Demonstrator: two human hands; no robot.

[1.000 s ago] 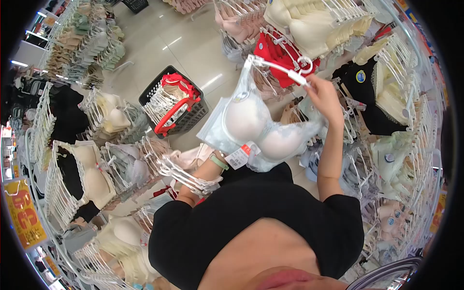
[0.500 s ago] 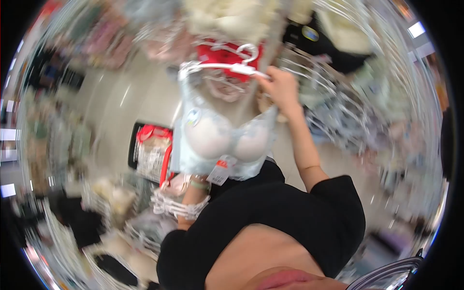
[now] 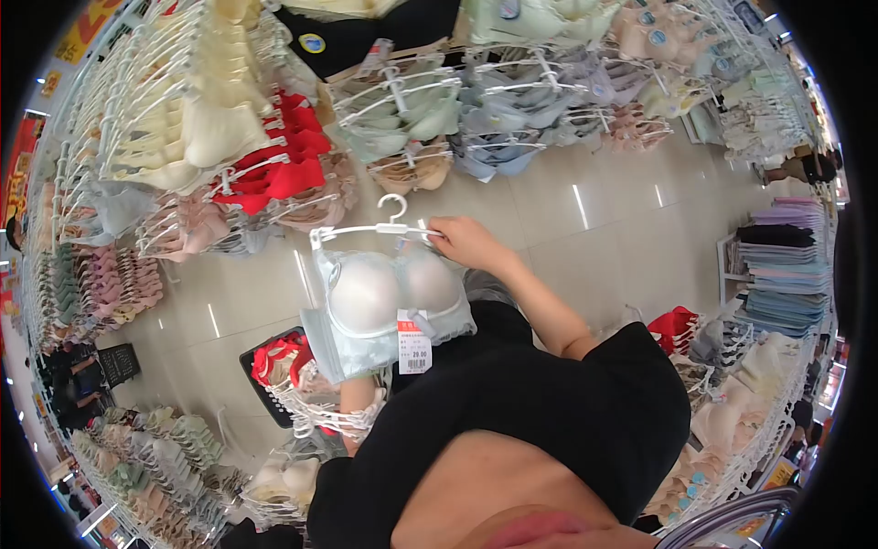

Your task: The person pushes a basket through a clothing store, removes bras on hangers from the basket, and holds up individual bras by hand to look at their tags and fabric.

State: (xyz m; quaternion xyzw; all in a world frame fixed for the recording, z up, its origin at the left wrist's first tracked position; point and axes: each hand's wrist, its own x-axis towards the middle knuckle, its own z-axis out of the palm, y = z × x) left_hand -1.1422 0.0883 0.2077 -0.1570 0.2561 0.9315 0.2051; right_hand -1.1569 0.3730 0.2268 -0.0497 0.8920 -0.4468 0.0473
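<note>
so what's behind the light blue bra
Behind the bra, floor shows around it, and part of the basket past its left edge. The left forearm, ringed by white hangers, emerges below. The left hand is hidden, so its grip can't be told.

The single camera sits on the person's head and looks forward and steeply down. Its very wide, round view bends the garment racks (image 3: 151,119) around the edges. The black top (image 3: 512,412) fills the lower middle, close to the lens; the bra (image 3: 366,295) hangs beyond it, and the floor (image 3: 585,215) lies farther below.
</note>
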